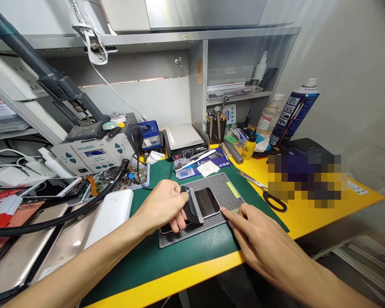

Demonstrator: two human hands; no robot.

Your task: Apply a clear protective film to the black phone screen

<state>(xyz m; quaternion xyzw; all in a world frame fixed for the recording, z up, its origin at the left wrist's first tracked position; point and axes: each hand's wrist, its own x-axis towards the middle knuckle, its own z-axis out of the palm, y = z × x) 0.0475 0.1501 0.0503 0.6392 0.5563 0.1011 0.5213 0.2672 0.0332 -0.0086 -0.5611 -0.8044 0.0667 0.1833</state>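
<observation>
A smartphone (209, 201) lies face up, its screen dark, on a grey honeycomb-textured mat (186, 238). My left hand (167, 205) is closed around a black, wide-edged scraper-like tool (195, 207) with a grey strip across it. That tool rests over the middle of the phone, and its exact kind is not clear. Part of the phone's left end is hidden under my left hand. At the phone's right end, my right hand (253, 229) has its fingers drawn together, the fingertips against the phone's edge. Beneath the mat is a green work mat (141, 261).
Scissors (274, 201) lie right of the mat. Behind stand a small hot plate (186, 141), a yellow bottle (249, 145) and a tool holder (216, 126). On the left are a soldering station (93, 156), a black hose (93, 207), a white power bank (114, 209) and several phones.
</observation>
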